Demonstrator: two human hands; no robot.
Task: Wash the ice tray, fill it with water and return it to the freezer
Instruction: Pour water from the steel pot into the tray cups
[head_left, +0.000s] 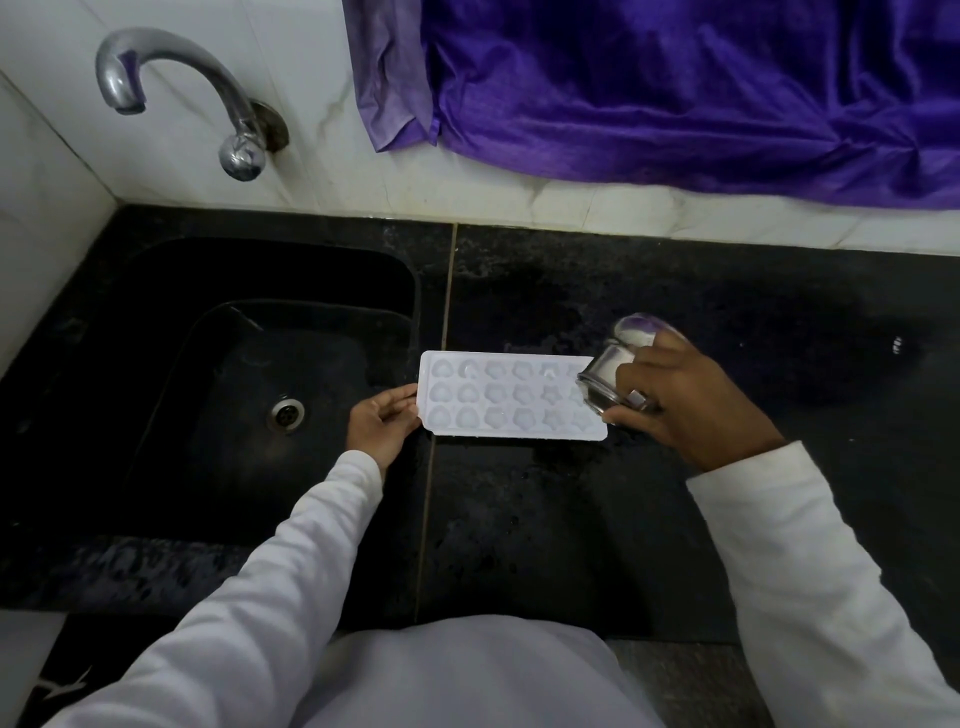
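Note:
A white ice tray (511, 397) with shaped moulds lies flat on the black stone counter (545, 519), just right of the sink. My left hand (382, 423) grips the tray's left end between thumb and fingers. My right hand (680, 402) holds a steel cup (613, 371) tipped on its side, its mouth over the tray's right end. The cup hides the tray's far right moulds. I cannot tell whether water is running from the cup.
A black sink (171, 364) with a steel drain (287, 412) lies to the left, under a chrome tap (171, 91) on the white tiled wall. A purple cloth (675, 93) hangs over the wall behind. The counter is wet with droplets around the tray.

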